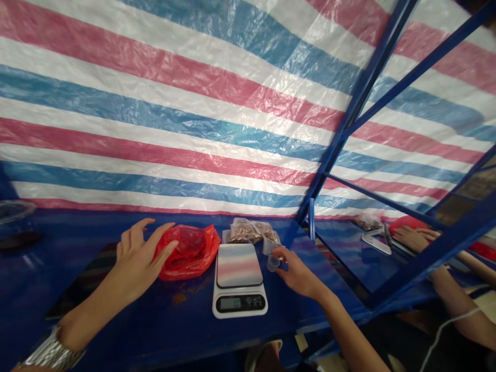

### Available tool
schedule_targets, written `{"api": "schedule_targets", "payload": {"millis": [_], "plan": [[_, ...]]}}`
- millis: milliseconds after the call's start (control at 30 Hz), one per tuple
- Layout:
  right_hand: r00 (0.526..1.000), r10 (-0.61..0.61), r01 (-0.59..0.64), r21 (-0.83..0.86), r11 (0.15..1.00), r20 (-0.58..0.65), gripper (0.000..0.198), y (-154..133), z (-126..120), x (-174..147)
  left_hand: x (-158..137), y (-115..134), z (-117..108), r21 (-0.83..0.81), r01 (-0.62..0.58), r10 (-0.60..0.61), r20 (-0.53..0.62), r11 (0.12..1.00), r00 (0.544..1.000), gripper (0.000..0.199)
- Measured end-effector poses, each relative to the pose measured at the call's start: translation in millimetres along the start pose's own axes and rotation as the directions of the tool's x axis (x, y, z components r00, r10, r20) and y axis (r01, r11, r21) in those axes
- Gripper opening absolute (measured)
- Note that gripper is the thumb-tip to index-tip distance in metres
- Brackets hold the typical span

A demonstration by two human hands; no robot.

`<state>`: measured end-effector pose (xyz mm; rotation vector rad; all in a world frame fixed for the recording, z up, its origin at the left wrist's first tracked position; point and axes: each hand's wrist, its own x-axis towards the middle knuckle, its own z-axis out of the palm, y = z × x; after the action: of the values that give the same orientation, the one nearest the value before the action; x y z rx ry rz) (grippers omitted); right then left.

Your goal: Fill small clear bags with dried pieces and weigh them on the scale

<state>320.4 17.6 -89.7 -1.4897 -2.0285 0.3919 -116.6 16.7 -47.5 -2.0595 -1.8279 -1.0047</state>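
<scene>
My left hand [137, 258] is open, its fingers spread, at the left side of a crumpled red plastic bag [189, 253]. The thumb and index finger overlap the bag's edge; a firm grip on it does not show. Right of the bag lies a white kitchen scale [239, 279] with a bare metal plate and a lit display. On the scale's other side, my right hand [292, 268] pinches a small translucent plastic cup [273, 263] low over the table. Behind the scale are clear bags of small brownish pieces [244, 231], whose kind I cannot make out.
A dark flat panel [87, 281] lies under my left forearm, and a clear container [17, 225] stands far left. Blue metal bars [341, 134] rise on the right. Beyond them, another person's hands [413, 237] work beside a second scale [375, 244]. Striped sheeting [174, 113] hangs behind.
</scene>
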Motion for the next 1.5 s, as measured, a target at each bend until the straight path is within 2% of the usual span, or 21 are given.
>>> {"api": "schedule_targets", "payload": {"millis": [100, 233, 367, 433, 567, 767, 900, 967, 1033, 1100, 1167, 1233, 1267, 1300, 1400, 1433, 1467, 1500], "plan": [[0.998, -0.055, 0.055, -0.029, 0.998, 0.008, 0.065, -9, -7, 3, 0, 7, -2, -0.005, -0.023, 0.023, -0.034, 1.0, 0.999, 0.054], [0.995, -0.07, 0.057, -0.17, 0.984, -0.068, 0.041, -28, -6, 28, 4, 27, -6, 0.002, -0.042, 0.042, -0.062, 0.999, 0.997, 0.051], [1.0, -0.03, 0.028, -0.436, 0.9, 0.004, 0.045, -49, -3, 57, 7, 52, -3, 0.023, -0.089, 0.091, -0.11, 0.996, 0.99, 0.049], [1.0, -0.002, 0.006, -0.502, 0.865, 0.007, 0.046, -54, -4, 65, 6, 62, 0, 0.024, -0.118, 0.12, -0.115, 0.993, 0.986, 0.047], [1.0, 0.022, -0.02, -0.52, 0.854, -0.001, 0.036, -56, -6, 71, 3, 72, 4, 0.019, -0.147, 0.148, -0.084, 0.989, 0.985, 0.043], [0.999, 0.022, -0.032, -0.48, 0.877, -0.025, 0.028, -51, -1, 73, 1, 70, -3, 0.002, -0.153, 0.153, -0.05, 0.988, 0.987, 0.044], [0.988, 0.047, -0.102, -0.396, 0.912, -0.148, 0.017, -40, -14, 68, -4, 63, -9, -0.002, -0.161, 0.161, -0.05, 0.987, 0.986, 0.044], [0.959, 0.075, -0.166, -0.332, 0.929, -0.272, 0.013, -33, -30, 60, -8, 61, -10, -0.017, -0.173, 0.172, -0.056, 0.985, 0.983, 0.043], [0.901, 0.105, -0.222, -0.241, 0.945, -0.42, 0.012, -30, -49, 52, -12, 63, -12, -0.064, -0.183, 0.179, -0.059, 0.981, 0.982, 0.04], [0.811, 0.139, -0.249, -0.12, 0.961, -0.568, 0.014, -32, -65, 47, -14, 71, -14, -0.155, -0.188, 0.181, -0.06, 0.97, 0.982, 0.036], [0.697, 0.187, -0.231, 0.031, 0.973, -0.692, 0.025, -42, -72, 48, -13, 87, -16, -0.283, -0.181, 0.17, -0.061, 0.942, 0.984, 0.031], [0.602, 0.244, -0.155, 0.189, 0.97, -0.76, 0.038, -61, -67, 56, -9, 109, -17, -0.434, -0.151, 0.148, -0.04, 0.888, 0.988, 0.027], [0.581, 0.269, -0.099, 0.261, 0.96, -0.768, 0.043, -72, -60, 60, -6, 121, -17, -0.515, -0.132, 0.15, -0.007, 0.847, 0.989, 0.027], [0.586, 0.285, -0.038, 0.325, 0.945, -0.759, 0.044, -85, -51, 65, -2, 132, -15, -0.591, -0.107, 0.159, 0.037, 0.8, 0.987, 0.027], [0.679, 0.276, 0.118, 0.473, 0.873, -0.68, 0.035, -127, -14, 69, 14, 156, -5, -0.734, 0.005, 0.144, 0.14, 0.679, 0.98, 0.024], [0.725, 0.263, 0.173, 0.537, 0.826, -0.637, 0.031, -140, -3, 67, 18, 160, -1, -0.769, 0.054, 0.148, 0.191, 0.636, 0.97, 0.025], [0.811, 0.23, 0.252, 0.676, 0.692, -0.537, 0.028, -152, 8, 65, 22, 161, 3, -0.795, 0.099, 0.128, 0.217, 0.599, 0.968, 0.026], [0.847, 0.199, 0.265, 0.716, 0.646, -0.493, 0.029, -163, 16, 61, 25, 161, 7, -0.816, 0.134, 0.108, 0.233, 0.562, 0.967, 0.027]]}}
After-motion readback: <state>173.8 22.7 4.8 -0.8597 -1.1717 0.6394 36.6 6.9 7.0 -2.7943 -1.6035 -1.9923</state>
